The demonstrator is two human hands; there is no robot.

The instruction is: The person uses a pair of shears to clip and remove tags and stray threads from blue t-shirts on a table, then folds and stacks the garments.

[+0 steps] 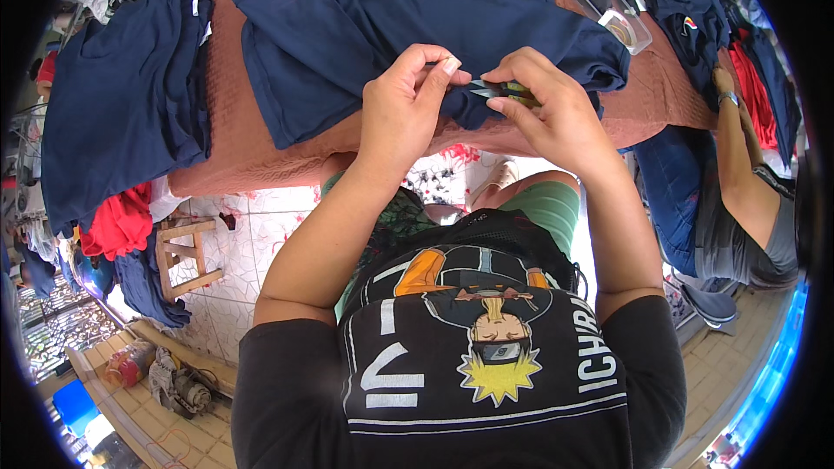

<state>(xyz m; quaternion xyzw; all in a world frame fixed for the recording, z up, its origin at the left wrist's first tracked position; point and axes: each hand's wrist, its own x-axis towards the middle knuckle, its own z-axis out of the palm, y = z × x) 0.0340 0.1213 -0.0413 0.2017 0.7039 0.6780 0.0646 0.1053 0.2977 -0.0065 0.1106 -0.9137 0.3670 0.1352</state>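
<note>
Over the near edge of the table, my right hand (560,108) is closed around small thread snips (483,89) with yellow-and-black handles, the metal blades pointing left. Just left of the blade tips, my left hand (401,104) is closed in a pinch, thumb against forefinger; what it pinches is too small to make out. Beneath and beyond both hands a navy garment (321,43) lies spread, its near part hanging at the edge under the snips.
A brown cloth (228,113) covers the table. Stacked navy garments (130,78) hang off its left end, above a red garment (122,221). A clear plastic box (638,32) stands at the far right. On the right, a co-worker's hand (723,80) touches another navy garment (673,4).
</note>
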